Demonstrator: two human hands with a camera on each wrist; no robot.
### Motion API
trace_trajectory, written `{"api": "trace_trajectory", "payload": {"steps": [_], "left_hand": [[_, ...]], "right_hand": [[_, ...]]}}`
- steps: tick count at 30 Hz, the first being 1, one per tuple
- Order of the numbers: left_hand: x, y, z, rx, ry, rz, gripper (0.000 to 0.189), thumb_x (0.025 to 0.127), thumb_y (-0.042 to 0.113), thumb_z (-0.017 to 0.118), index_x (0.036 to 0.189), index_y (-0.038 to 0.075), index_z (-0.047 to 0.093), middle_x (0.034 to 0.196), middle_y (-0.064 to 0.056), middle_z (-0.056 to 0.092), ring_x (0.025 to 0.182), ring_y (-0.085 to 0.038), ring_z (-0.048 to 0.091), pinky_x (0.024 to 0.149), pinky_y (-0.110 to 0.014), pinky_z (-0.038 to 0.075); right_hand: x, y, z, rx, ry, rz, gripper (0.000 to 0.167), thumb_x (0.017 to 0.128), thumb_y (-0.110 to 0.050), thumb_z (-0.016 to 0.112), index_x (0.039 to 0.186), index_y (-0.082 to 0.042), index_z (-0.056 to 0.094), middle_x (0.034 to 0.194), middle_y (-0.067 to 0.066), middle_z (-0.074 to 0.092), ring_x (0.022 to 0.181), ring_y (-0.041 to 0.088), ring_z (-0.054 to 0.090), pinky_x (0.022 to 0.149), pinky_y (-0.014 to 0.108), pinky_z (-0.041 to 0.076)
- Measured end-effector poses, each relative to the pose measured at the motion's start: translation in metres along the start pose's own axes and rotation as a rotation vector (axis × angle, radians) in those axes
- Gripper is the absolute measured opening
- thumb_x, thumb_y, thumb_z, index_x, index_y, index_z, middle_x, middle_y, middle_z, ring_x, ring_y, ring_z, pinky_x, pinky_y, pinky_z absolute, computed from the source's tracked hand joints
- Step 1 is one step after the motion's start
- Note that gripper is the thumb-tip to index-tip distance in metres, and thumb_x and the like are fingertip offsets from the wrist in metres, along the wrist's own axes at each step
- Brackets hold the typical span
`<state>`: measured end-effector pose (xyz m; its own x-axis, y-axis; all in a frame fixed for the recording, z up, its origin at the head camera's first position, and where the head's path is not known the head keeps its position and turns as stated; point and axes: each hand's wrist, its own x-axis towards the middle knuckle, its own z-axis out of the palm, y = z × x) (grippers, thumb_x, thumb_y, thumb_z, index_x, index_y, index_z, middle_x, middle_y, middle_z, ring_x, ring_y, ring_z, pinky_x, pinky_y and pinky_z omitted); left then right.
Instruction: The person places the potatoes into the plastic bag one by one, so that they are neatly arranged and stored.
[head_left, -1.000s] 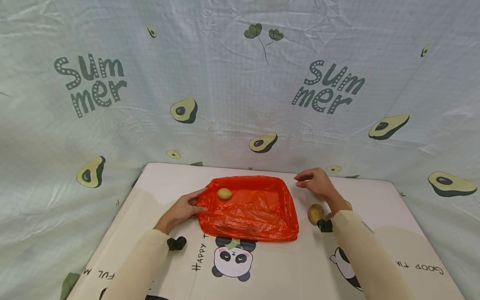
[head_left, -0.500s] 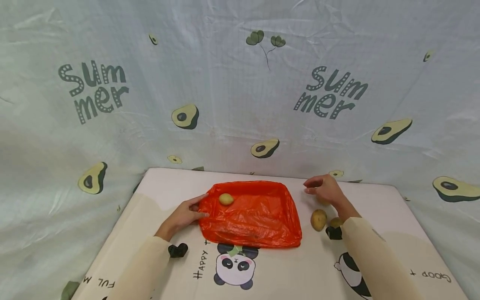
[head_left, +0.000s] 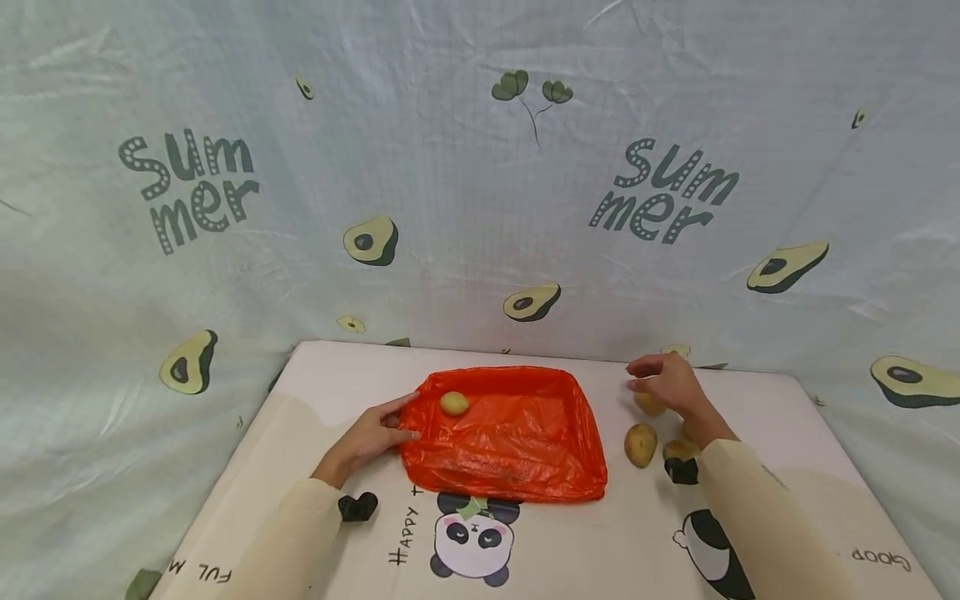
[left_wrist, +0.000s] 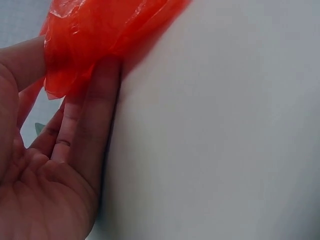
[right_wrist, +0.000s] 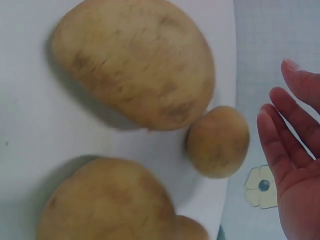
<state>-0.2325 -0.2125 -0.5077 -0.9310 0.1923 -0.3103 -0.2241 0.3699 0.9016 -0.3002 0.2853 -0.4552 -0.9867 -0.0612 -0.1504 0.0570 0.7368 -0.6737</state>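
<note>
A red plastic bag (head_left: 517, 417), spread into a shallow tray shape, lies mid-table with one small potato (head_left: 454, 403) in its far left corner. My left hand (head_left: 369, 435) grips the bag's left edge; in the left wrist view the thumb lies over the red plastic and the fingers behind it. To the right of the bag, my right hand (head_left: 671, 390) is held above the potatoes, its fingers loosely bent and nothing in them. Below it are a nearer potato (head_left: 641, 445) and a partly covered potato (head_left: 649, 404). In the right wrist view a large potato (right_wrist: 135, 65) touches a small potato (right_wrist: 218, 142).
Another potato (head_left: 681, 451) sits by the right wrist, partly hidden by the sleeve and a black wrist camera (head_left: 681, 472). The pale table (head_left: 570, 550) has printed pandas and lettering. A hanging cloth (head_left: 450, 167) with avocado prints rises behind its far edge.
My right hand has moved to the right, away from the bag, uncovering more of the potatoes. The left hand keeps its place on the bag's edge. The head view has tilted slightly upward.
</note>
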Motion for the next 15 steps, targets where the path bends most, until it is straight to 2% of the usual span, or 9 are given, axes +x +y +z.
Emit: {"api": "trace_trajectory", "payload": {"steps": [7,15], "left_hand": [[0.002,0.001,0.001,-0.005,-0.011,-0.002,0.072,0.094,0.011,0.074,0.159,0.022,0.045,0.141,-0.021,0.061,0.102,-0.022,0.064,0.090,-0.034,0.064],[0.001,-0.001,0.002,-0.019,-0.003,-0.016,0.072,0.095,0.011,0.074,0.159,0.023,0.045,0.145,-0.022,0.059,0.104,-0.023,0.066,0.091,-0.036,0.064]], "right_hand": [[-0.002,0.012,-0.009,-0.021,0.006,0.000,0.041,0.094,-0.019,0.072,0.128,0.003,0.069,0.135,0.029,0.066,0.124,0.045,0.060,0.102,0.056,0.056],[0.000,0.023,-0.009,-0.099,-0.013,-0.060,0.043,0.091,-0.015,0.073,0.128,0.006,0.068,0.132,0.031,0.066,0.123,0.048,0.060,0.102,0.060,0.054]]}}
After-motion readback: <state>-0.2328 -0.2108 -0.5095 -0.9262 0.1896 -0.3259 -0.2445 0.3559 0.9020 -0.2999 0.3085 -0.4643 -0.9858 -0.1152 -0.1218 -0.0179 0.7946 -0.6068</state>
